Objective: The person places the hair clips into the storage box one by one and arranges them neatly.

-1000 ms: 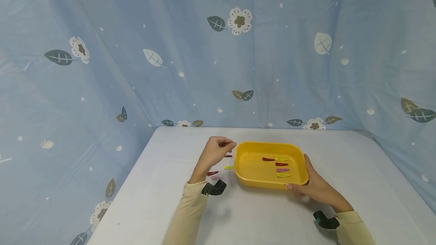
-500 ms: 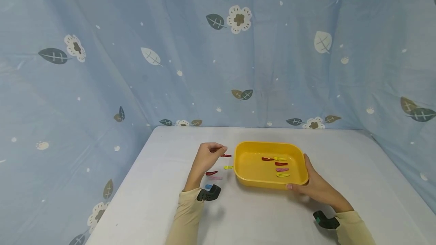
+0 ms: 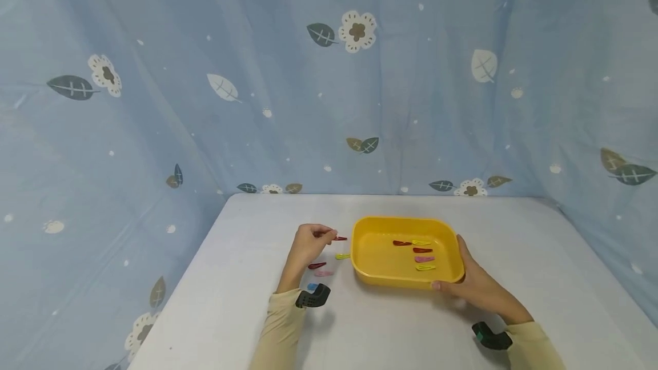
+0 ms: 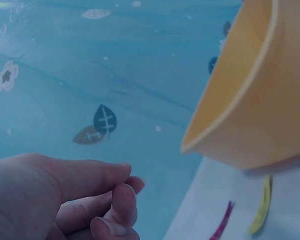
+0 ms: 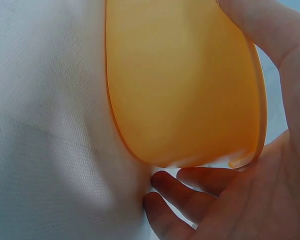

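Lying nearest, a blue clip (image 3: 312, 286) is partly covered by the black wrist unit (image 3: 315, 296); a low sweep of the left forearm could drag it. Next out: a pink clip (image 3: 323, 273), then a dark red clip (image 3: 317, 265), both under the wrist's path and easily nudged.

Right hand (image 3: 475, 281) grips the yellow tray (image 3: 396, 282) at its near right corner, thumb on the near wall, fingers round the end. Risk: an uneven pull tilts the tray and slides the five clips (image 3: 424, 259) lying loose inside. A yellow clip (image 3: 342, 256) sits just beside the left wall; a leftward tray shift could trap it.

Left hand (image 3: 310, 244) is narrow, fingers bent, tips close to the thumb; nothing visible between them. A red clip (image 3: 341, 238) lies at its fingertips; contact cannot be told. Risk: so thin a clip may slip a pinch, and the tray's raised wall stands close on the right.

Beyond: white tabletop (image 3: 277, 205), then blue leaf-print curtain (image 3: 288, 130).
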`<move>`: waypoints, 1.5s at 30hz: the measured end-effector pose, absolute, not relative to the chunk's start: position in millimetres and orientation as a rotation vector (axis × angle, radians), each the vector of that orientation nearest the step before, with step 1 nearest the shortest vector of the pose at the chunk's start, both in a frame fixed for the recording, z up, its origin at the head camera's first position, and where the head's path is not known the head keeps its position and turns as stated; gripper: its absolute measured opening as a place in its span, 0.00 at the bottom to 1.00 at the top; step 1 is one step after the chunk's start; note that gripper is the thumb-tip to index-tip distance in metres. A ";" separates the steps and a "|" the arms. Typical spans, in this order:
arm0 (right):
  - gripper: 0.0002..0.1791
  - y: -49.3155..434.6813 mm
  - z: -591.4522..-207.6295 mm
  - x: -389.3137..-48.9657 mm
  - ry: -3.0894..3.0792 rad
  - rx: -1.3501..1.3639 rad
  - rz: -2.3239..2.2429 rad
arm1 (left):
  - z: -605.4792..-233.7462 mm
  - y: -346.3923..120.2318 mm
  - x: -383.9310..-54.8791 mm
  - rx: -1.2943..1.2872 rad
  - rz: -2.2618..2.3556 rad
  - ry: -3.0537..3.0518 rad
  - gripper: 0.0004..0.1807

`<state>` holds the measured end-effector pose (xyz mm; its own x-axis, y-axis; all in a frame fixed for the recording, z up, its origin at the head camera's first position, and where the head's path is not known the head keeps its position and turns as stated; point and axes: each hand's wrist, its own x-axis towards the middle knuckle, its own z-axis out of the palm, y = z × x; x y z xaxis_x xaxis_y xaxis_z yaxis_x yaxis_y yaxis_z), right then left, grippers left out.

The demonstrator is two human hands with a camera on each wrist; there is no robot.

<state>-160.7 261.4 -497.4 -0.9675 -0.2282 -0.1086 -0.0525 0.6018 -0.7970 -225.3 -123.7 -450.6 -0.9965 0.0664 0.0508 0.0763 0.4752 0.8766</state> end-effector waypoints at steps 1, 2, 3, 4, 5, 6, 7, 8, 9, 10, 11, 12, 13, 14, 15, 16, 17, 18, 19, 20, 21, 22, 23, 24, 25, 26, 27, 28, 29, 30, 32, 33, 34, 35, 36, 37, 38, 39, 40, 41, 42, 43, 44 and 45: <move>0.75 261.4 -497.1 -161.0 2.629 -0.240 -1.301 | -451.8 -124.3 -225.4 -0.123 -1.599 -2.693 0.12; 0.74 261.5 -496.9 -161.3 2.629 -0.245 -1.303 | -452.6 -124.9 -225.3 -0.112 -1.605 -2.697 0.12; 0.74 261.4 -496.7 -161.5 2.630 -0.249 -1.303 | -453.8 -125.5 -225.5 -0.104 -1.611 -2.701 0.12; 0.74 261.4 -496.5 -161.6 2.629 -0.247 -1.302 | -455.7 -126.1 -226.0 -0.100 -1.612 -2.707 0.12; 0.74 261.3 -496.3 -161.6 2.629 -0.245 -1.302 | -457.7 -126.7 -226.5 -0.094 -1.614 -2.712 0.12; 0.74 261.2 -496.3 -161.5 2.627 -0.247 -1.307 | -459.2 -127.2 -226.8 -0.089 -1.609 -2.719 0.12; 0.74 261.0 -496.3 -161.3 2.627 -0.246 -1.309 | -460.6 -127.5 -227.1 -0.086 -1.607 -2.724 0.12; 0.75 260.7 -496.3 -161.1 2.627 -0.246 -1.312 | -462.0 -127.8 -227.6 -0.081 -1.602 -2.728 0.12; 0.75 260.4 -496.4 -160.9 2.628 -0.244 -1.313 | -463.4 -128.0 -228.2 -0.076 -1.597 -2.731 0.12; 0.75 260.1 -496.5 -160.7 2.629 -0.245 -1.315 | -464.9 -128.2 -228.7 -0.068 -1.589 -2.734 0.12; 0.75 259.8 -496.5 -160.6 2.633 -0.241 -1.312 | -465.7 -128.3 -229.0 -0.058 -1.581 -2.735 0.11; 0.75 259.5 -496.4 -160.4 2.634 -0.238 -1.311 | -466.3 -128.4 -229.2 -0.047 -1.569 -2.740 0.11; 0.75 259.2 -496.3 -160.2 2.636 -0.232 -1.306 | -467.5 -128.5 -229.8 -0.034 -1.558 -2.744 0.11; 0.76 259.0 -496.2 -160.2 2.635 -0.230 -1.304 | -468.5 -128.7 -230.1 -0.021 -1.549 -2.749 0.11; 0.76 258.8 -496.0 -160.2 2.637 -0.226 -1.299 | -469.5 -128.9 -230.4 -0.009 -1.546 -2.753 0.11; 0.76 258.6 -495.7 -160.2 2.636 -0.223 -1.295 | -470.3 -129.1 -230.6 0.007 -1.543 -2.759 0.11; 0.76 258.5 -495.4 -160.0 2.636 -0.219 -1.291 | -471.1 -129.3 -230.7 0.020 -1.547 -2.763 0.12; 0.76 258.5 -495.1 -159.9 2.632 -0.221 -1.292 | -472.0 -129.7 -230.7 0.026 -1.548 -2.768 0.12; 0.76 258.5 -494.8 -159.8 2.632 -0.218 -1.289 | -472.7 -130.2 -230.5 0.032 -1.554 -2.771 0.12; 0.76 258.5 -494.4 -159.7 2.631 -0.220 -1.287 | -473.4 -130.5 -230.3 0.043 -1.565 -2.775 0.12; 0.76 258.5 -494.0 -159.7 2.632 -0.217 -1.282 | -474.0 -130.8 -230.1 0.054 -1.577 -2.780 0.12; 0.76 258.4 -493.5 -159.5 2.631 -0.216 -1.280 | -474.7 -131.0 -229.8 0.065 -1.585 -2.786 0.13; 0.76 258.5 -493.0 -159.4 2.630 -0.215 -1.279 | -475.6 -131.2 -229.6 0.071 -1.589 -2.792 0.13; 0.76 258.4 -492.4 -159.3 2.630 -0.211 -1.275 | -476.5 -131.3 -229.7 0.072 -1.585 -2.801 0.13; 0.76 258.3 -491.9 -159.2 2.629 -0.209 -1.274 | -477.3 -131.1 -229.6 0.083 -1.584 -2.810 0.13; 0.76 258.3 -491.5 -159.0 2.628 -0.207 -1.272 | -478.3 -130.8 -229.8 0.094 -1.577 -2.819 0.13; 0.76 258.2 -490.9 -158.7 2.626 -0.205 -1.272 | -479.3 -130.8 -229.9 0.091 -1.558 -2.830 0.12; 0.76 258.1 -490.6 -158.5 2.624 -0.204 -1.271 | -480.4 -130.6 -230.1 0.093 -1.546 -2.838 0.12; 0.76 257.9 -490.2 -158.4 2.623 -0.202 -1.270 | -481.3 -130.3 -230.4 0.094 -1.533 -2.844 0.12; 0.76 257.7 -490.1 -158.3 2.621 -0.201 -1.270 | -482.2 -130.0 -230.7 0.098 -1.523 -2.851 0.12; 0.76 257.3 -489.9 -158.3 2.620 -0.195 -1.266 | -483.8 -129.1 -231.2 0.110 -1.512 -2.862 0.11; 0.77 257.2 -490.0 -158.4 2.620 -0.193 -1.265 | -484.6 -128.9 -231.4 0.107 -1.505 -2.867 0.11; 0.77 257.1 -490.1 -158.6 2.621 -0.192 -1.264 | -485.5 -128.3 -231.6 0.117 -1.506 -2.873 0.11; 0.77 257.0 -490.3 -158.7 2.623 -0.191 -1.262 | -486.6 -127.9 -231.5 0.117 -1.494 -2.883 0.11; 0.77 257.0 -490.4 -158.8 2.624 -0.191 -1.262 | -487.7 -127.5 -231.5 0.117 -1.483 -2.893 0.11; 0.77 257.0 -490.5 -158.9 2.626 -0.191 -1.260 | -488.7 -127.1 -231.5 0.117 -1.468 -2.904 0.11; 0.77 257.1 -490.6 -158.9 2.626 -0.194 -1.262 | -489.5 -126.7 -231.3 0.113 -1.456 -2.913 0.11; 0.76 257.1 -490.7 -158.9 2.627 -0.196 -1.263 | -490.1 -126.2 -231.0 0.112 -1.446 -2.922 0.11; 0.76 257.1 -490.6 -158.9 2.626 -0.198 -1.267 | -490.5 -125.6 -230.7 0.115 -1.441 -2.931 0.11; 0.76 257.1 -490.5 -158.9 2.625 -0.198 -1.268 | -490.8 -125.1 -230.4 0.108 -1.432 -2.939 0.11; 0.76 257.1 -490.4 -158.8 2.623 -0.198 -1.270 | -490.8 -124.6 -230.1 0.104 -1.430 -2.945 0.11; 0.76 257.0 -490.4 -158.8 2.622 -0.198 -1.270 | -490.9 -124.3 -229.9 0.104 -1.428 -2.953 0.11; 0.76 257.1 -490.4 -158.8 2.620 -0.197 -1.272 | -490.9 -124.1 -229.6 0.102 -1.429 -2.958 0.11; 0.77 257.1 -490.5 -158.9 2.621 -0.196 -1.270 | -491.1 -123.8 -229.3 0.105 -1.427 -2.967 0.11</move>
<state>-158.9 257.1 -490.5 -0.9664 -0.2150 -0.1406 -0.0228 0.6170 -0.7866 -229.3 -123.8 -491.1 -0.9864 0.0083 -0.1641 -0.1230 0.6249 0.7709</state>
